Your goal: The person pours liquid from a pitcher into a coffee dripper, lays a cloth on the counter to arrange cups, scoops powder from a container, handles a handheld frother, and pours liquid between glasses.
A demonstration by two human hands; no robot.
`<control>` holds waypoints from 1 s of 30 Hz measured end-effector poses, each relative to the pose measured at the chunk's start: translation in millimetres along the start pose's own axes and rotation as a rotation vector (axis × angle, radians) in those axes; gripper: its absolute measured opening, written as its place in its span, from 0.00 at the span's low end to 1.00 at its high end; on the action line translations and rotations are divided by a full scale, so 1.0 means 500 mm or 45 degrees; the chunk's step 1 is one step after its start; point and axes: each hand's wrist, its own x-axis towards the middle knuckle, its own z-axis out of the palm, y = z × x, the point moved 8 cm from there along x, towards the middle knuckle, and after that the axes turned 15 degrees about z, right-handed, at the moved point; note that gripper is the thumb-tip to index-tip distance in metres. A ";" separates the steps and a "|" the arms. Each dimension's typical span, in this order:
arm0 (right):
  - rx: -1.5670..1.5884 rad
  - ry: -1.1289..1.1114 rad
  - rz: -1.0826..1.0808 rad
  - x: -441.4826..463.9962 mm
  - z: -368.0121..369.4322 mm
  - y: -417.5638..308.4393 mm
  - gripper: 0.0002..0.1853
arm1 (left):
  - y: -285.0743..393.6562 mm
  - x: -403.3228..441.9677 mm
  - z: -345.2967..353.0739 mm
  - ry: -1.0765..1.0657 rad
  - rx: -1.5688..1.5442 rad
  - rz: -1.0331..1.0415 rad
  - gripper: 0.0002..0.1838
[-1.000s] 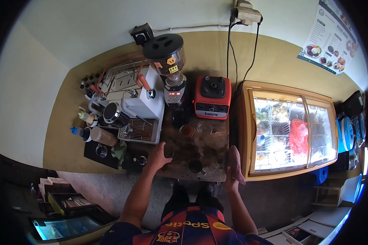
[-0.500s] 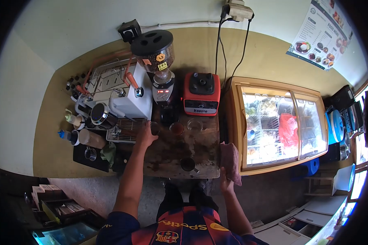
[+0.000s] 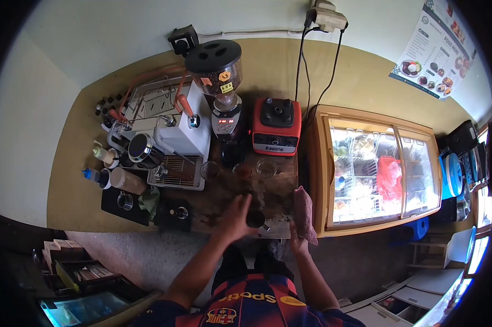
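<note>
Cloth (image 3: 305, 216), long axis pointing forward, pinched by right grip (image 3: 298, 242); left grip (image 3: 235, 220) spread beside cup (image 3: 255, 219).

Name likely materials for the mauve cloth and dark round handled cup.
Mauve cloth in the right hand: probably matte fabric; its soft surface lacks shine.
Dark round handled cup by the left hand: perhaps glossy metal or glass; handle glints.

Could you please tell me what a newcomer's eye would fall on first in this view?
Probably the brightly lit display case on the right, with a red plastic bag behind its glass. Next might come the red appliance at the back of the counter, just left of the case. Nearer, the right hand grips a pinkish cloth at the counter's front edge.
</note>
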 end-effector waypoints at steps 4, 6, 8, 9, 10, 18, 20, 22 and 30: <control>-0.070 0.058 -0.282 0.039 0.025 0.035 0.32 | 0.031 -0.020 0.100 -0.277 0.247 -0.006 0.51; -0.241 0.068 -0.436 0.037 0.034 -0.001 0.35 | -0.013 -0.023 0.130 -0.287 0.213 -0.089 0.49; -0.400 -0.028 -0.309 0.058 0.069 -0.020 0.36 | -0.016 -0.029 0.110 -0.259 0.142 -0.031 0.47; -0.471 -0.132 -0.099 0.073 0.101 0.001 0.35 | -0.017 -0.036 0.097 -0.247 0.101 0.002 0.46; -0.448 -0.240 -0.060 0.060 0.127 -0.030 0.35 | -0.024 -0.049 0.077 -0.197 0.091 -0.009 0.45; -1.311 -0.090 -0.722 0.023 0.402 -0.055 0.35 | -0.043 -0.259 -0.139 0.051 0.195 -0.270 0.44; -1.609 -0.185 -0.493 0.039 0.458 -0.030 0.32 | -0.060 -0.307 -0.165 0.045 0.219 -0.382 0.44; -1.645 -0.208 -0.515 0.045 0.499 -0.009 0.30 | -0.076 -0.345 -0.183 0.021 0.218 -0.481 0.44; -1.127 -0.166 -0.952 0.125 0.455 0.005 0.21 | -0.099 -0.357 -0.205 0.017 0.092 -0.440 0.43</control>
